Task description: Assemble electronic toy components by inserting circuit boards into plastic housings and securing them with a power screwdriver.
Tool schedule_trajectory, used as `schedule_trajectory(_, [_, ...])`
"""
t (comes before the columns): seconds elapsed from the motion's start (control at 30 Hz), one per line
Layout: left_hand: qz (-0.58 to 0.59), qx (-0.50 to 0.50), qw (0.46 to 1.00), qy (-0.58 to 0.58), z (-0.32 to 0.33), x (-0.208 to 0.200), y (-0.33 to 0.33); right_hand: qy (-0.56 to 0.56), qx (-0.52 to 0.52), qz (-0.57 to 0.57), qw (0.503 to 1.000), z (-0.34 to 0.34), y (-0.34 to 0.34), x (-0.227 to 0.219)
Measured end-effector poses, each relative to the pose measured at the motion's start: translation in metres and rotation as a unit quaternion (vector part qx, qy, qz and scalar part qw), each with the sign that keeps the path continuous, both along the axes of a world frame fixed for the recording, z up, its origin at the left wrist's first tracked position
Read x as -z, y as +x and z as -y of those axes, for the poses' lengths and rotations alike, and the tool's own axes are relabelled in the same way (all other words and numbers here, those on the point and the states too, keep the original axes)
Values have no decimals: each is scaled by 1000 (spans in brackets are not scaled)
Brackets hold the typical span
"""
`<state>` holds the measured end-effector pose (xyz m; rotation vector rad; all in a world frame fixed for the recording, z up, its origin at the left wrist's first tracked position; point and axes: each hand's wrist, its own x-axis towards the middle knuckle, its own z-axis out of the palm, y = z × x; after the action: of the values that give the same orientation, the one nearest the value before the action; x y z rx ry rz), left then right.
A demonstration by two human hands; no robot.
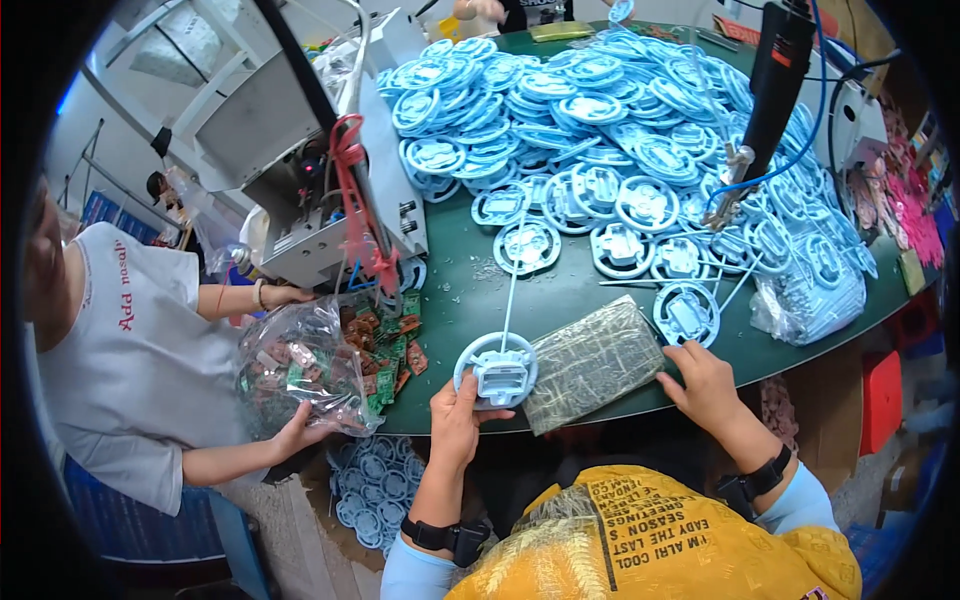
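- The left hand (455, 415) is clamped on a round light-blue plastic ring part (496, 368), fingers and thumb gripping its lower left rim at the near edge of the dark green desk (470, 290).
- A thin white cord (510, 290) runs up from that part across the desk.
- Just right of the held part, touching or almost touching it, lies a flat greenish packet wrapped in clear plastic (592, 363).
- The right hand (706, 385) lies open, fingers spread, on the desk at the packet's right end; it grips nothing. The two hands are well apart, with the packet between them.
- Just above the right hand sits another blue ring part (686, 312), at the near fringe of a big heap of the same blue parts (600, 110) covering the far desk.
- A black power tool (772, 80) hangs over the heap on the right.
- On the left, another person's hands hold a clear bag of small circuit boards (300, 380), beside a grey machine (310, 190).
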<state>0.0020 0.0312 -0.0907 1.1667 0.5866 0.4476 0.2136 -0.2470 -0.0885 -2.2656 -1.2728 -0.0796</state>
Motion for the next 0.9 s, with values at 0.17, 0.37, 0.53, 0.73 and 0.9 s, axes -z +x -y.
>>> schedule_trajectory(0.17, [28,27,989,-144,-4,7,-13,-22,26,-8,999,12,20,16])
schedule_trajectory(0.37, [18,43,991,-128,4,-3,-21,18,71,79,994,6,34,17])
schedule_trajectory(0.53, [-92,25,957,273,15,-12,-32,94,33,43,994,-13,32,2])
schedule_trajectory(0.73, [-26,-26,827,562,13,-13,-31,192,-100,47,975,-124,40,-12])
schedule_trajectory(0.9, [-38,-104,844,525,13,-6,-53,57,-150,118,980,-220,64,9])
